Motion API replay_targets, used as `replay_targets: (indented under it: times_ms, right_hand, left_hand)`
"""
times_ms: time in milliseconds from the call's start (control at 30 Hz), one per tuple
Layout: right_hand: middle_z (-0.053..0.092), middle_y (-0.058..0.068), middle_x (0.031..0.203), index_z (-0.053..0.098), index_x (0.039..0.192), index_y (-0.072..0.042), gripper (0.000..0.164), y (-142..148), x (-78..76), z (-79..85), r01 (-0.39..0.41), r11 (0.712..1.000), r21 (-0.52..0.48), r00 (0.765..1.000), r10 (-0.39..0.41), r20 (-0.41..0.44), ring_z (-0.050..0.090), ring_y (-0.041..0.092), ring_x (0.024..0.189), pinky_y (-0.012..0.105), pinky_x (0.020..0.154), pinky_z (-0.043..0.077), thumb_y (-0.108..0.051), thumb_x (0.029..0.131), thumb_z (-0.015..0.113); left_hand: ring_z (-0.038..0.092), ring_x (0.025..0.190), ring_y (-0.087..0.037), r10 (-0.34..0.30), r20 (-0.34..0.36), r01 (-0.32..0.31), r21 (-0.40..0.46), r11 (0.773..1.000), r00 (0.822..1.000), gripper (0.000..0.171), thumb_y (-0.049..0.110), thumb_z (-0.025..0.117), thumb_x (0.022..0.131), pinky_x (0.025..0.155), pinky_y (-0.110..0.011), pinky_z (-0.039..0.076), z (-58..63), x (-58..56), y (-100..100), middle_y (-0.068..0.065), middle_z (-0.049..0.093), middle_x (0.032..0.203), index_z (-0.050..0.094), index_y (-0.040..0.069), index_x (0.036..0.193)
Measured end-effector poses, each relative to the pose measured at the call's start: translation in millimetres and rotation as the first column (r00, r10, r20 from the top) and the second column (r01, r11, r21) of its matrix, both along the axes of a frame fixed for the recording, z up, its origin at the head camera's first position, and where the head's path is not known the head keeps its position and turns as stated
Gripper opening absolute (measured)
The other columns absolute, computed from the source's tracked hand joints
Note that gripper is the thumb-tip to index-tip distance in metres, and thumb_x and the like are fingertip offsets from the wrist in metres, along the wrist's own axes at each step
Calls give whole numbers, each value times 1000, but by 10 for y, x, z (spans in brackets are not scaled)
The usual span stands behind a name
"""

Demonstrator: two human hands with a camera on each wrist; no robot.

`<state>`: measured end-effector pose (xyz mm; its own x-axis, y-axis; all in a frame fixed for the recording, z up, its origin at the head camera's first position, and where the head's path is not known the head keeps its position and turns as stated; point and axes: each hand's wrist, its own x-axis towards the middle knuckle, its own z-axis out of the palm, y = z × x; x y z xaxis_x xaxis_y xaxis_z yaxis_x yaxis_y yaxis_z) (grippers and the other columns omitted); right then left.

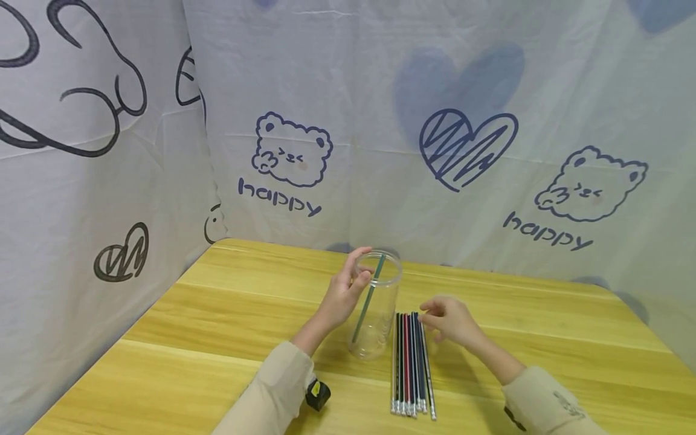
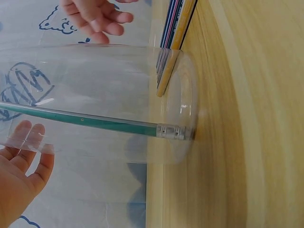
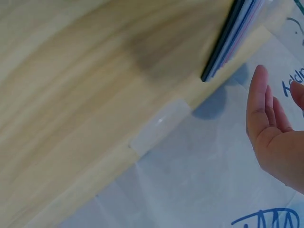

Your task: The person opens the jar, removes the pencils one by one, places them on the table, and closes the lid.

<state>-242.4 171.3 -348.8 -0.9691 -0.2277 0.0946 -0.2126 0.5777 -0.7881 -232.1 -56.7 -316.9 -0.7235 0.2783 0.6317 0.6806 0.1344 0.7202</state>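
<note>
A tall clear plastic cup [image 1: 385, 317] stands upright on the wooden table, with one green pencil [image 2: 95, 119] leaning inside it, eraser end down. My left hand [image 1: 341, 294] holds the cup near its rim from the left, thumb in front and fingers around the far side. To the right of the cup, several dark, red and silvery pencils [image 1: 409, 365] lie side by side, their eraser ends toward me. Just beside their far ends is my right hand [image 1: 450, 320]. Its fingers are relaxed, and nothing shows in them in the right wrist view.
The yellow wood-grain table [image 1: 217, 350] reaches back to a white cloth [image 1: 375, 181] printed with bears and hearts. More cloth hangs along the left side. A whitish translucent patch [image 3: 161, 126] sits on the table's edge in the right wrist view.
</note>
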Motion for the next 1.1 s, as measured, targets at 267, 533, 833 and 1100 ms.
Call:
replay_targets:
  times_ms: [267,533,833,1100]
  right_hand:
    - [60,11,80,57,103,8,25,-7,12,130,-2,999,32,998,4,-65,56,26,71,38,53,49,-9,86,58]
    - [61,8,80,61,99,7,20,-26,1,253,33,999,7,978,-31,-206,56,17,68,33,54,50,-9,87,57]
    - [62,10,80,62,95,6,16,-91,6,379,44,999,-18,951,-47,-307,57,23,71,28,51,50,-6,86,58]
    - [62,12,81,62,95,7,16,-177,17,532,14,998,-59,931,-35,-363,56,26,72,31,53,50,-6,86,58]
  left_hand:
    - [51,99,-44,-1,-3,1,-1,1000,1000,82,66,26,85,74,-50,44,-5,-3,7,-31,55,104,30,-2,131]
    - [53,99,-39,14,-5,-14,-3,1000,1000,81,66,26,85,74,-47,45,3,10,12,-29,55,103,31,-1,131]
    - [52,100,-38,11,-2,-11,-5,1000,1000,81,65,26,85,75,-48,45,4,0,10,-29,55,102,31,-1,131]
    - [52,101,-37,10,2,-10,-7,1000,1000,78,65,26,86,75,-47,45,2,-5,7,-29,55,102,31,1,131]
